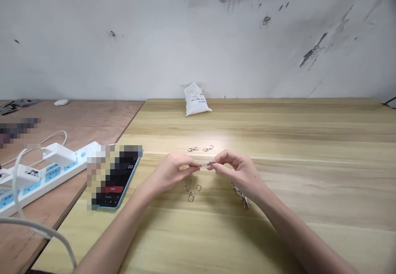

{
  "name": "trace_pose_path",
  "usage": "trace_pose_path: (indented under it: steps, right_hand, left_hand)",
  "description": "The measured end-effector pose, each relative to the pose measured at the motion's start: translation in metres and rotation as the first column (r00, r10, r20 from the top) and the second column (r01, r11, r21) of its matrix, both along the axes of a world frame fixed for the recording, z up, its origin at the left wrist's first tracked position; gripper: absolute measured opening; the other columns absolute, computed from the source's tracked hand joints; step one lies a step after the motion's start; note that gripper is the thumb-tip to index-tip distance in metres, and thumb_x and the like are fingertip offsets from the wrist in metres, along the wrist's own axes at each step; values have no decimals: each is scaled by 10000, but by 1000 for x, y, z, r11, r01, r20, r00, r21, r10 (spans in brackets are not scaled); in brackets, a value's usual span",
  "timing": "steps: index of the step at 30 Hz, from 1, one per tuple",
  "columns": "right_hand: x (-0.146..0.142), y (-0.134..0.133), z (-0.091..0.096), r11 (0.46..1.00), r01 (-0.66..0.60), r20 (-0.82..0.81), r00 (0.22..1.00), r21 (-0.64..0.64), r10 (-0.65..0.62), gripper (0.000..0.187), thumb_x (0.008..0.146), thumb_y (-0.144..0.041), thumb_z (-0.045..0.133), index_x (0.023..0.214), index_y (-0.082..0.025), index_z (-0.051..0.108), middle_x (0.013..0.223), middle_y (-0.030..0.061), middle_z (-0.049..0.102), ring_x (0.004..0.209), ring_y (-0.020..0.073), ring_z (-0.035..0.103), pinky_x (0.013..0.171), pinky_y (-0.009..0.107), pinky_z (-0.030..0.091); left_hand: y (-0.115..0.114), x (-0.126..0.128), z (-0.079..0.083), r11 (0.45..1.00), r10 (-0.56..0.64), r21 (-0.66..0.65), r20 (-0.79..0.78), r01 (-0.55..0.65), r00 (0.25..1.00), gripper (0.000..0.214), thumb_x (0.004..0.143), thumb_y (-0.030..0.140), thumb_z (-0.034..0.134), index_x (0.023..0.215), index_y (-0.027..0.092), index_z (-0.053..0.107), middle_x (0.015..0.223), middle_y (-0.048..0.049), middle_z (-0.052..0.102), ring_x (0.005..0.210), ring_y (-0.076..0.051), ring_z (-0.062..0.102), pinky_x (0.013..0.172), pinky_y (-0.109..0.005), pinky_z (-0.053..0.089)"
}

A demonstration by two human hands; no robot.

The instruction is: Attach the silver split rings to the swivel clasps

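My right hand (239,171) pinches a silver swivel clasp (209,164) between thumb and fingertips, its end pointing left. Close beside that end, my left hand (179,168) has thumb and fingers pressed together; whatever they hold is too small to make out. Several loose metal split rings (191,196) lie on the table below my left hand. Beyond my hands rest two clasps, a left clasp (193,149) and a right clasp (208,148) with a ring on it. More metal clasps (246,203) lie beneath my right hand, partly hidden by it.
A white packet (196,99) with a printed label stands near the wall. Left of my arm lies a phone (114,187) in a blue case. Further left are a white power strip (52,175) with chargers and a grey-white cable (43,229) crossing the front corner.
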State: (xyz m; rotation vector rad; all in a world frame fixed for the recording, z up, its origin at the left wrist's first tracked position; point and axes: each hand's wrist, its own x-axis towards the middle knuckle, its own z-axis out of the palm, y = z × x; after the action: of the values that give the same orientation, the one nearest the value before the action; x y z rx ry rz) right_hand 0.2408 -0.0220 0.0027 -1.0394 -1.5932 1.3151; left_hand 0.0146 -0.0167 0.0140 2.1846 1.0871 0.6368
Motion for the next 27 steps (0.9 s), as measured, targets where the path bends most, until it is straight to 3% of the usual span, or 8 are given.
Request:
trace_pose_path:
  steps: [4, 6, 9, 12, 18, 27]
  right_hand:
    - [2, -4, -12, 994, 70, 93, 993, 83, -77, 179, 889, -391, 615, 864, -228, 684, 913, 42, 706, 913, 208, 665, 747, 330, 516]
    - [2, -5, -15, 982, 64, 138, 986, 180, -90, 164, 904, -372, 598, 867, -245, 694, 1028, 48, 694, 1010, 219, 636, 813, 361, 514]
    - [0, -6, -18, 946, 45, 209, 971, 321, -117, 135, 910, -319, 591, 860, -264, 704, 1196, 48, 643, 1178, 238, 557, 988, 448, 446]
    - [-2, -7, -21, 912, 34, 273, 949, 409, -158, 140, 915, -286, 580, 878, -276, 715, 1272, 51, 609, 1250, 254, 502, 1039, 495, 399]
    - [-1, -5, -25, 883, 46, 303, 930, 466, -208, 131, 912, -257, 581, 864, -259, 703, 1266, 68, 609, 1223, 267, 519, 1021, 511, 405]
    - [1, -3, -28, 887, 106, 302, 917, 450, -262, 117, 900, -262, 591, 833, -255, 686, 1222, 61, 624, 1183, 264, 539, 1011, 522, 393]
  left_hand:
    - [1, 2, -7, 994, 112, -17, 30, -111, 993, 102, 881, 242, 647, 911, 206, 737, 900, -23, 771, 830, -184, 717, 779, -311, 543]
    - [2, 2, -11, 988, 149, 33, 0, -149, 989, 84, 873, 254, 661, 865, 204, 729, 944, -36, 768, 981, -221, 696, 875, -365, 533]
    - [2, 3, -16, 975, 148, 171, -15, -143, 989, 94, 857, 254, 682, 791, 196, 713, 1187, -78, 706, 1321, -280, 490, 1069, -485, 419]
    - [0, 7, -18, 962, 114, 252, -33, -102, 993, 110, 855, 247, 683, 762, 195, 707, 1341, -86, 607, 1420, -293, 346, 1107, -530, 364]
    - [-2, 12, -18, 953, 103, 291, -64, -80, 993, 117, 898, 219, 626, 852, 228, 733, 1405, -71, 541, 1433, -285, 300, 1119, -556, 332]
    - [-4, 12, -15, 967, 114, 230, -26, -105, 993, 80, 879, 243, 657, 834, 226, 721, 1425, -62, 515, 1438, -284, 275, 1129, -552, 312]
